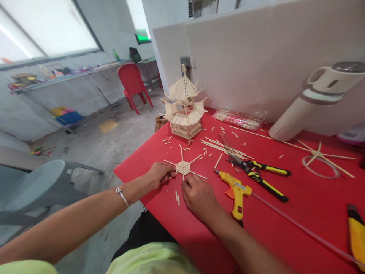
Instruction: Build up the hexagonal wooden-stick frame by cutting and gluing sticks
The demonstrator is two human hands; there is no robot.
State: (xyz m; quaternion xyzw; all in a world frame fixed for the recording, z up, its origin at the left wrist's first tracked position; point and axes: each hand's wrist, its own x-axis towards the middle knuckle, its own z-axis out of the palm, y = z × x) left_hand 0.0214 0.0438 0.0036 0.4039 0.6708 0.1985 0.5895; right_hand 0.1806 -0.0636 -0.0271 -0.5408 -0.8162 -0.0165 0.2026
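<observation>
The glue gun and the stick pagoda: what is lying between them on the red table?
In the head view, cut pieces, a loose stick and part of the long sticks lie between the glue gun and the stick pagoda.

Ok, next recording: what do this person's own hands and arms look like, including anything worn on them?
Both the left hand and the right hand are ungloved. A silvery bracelet circles the left wrist; nothing shows on the right wrist. Both forearms are uncovered. Lime-green cloth, probably a sleeve, shows at the left arm; no right sleeve is visible.
</observation>
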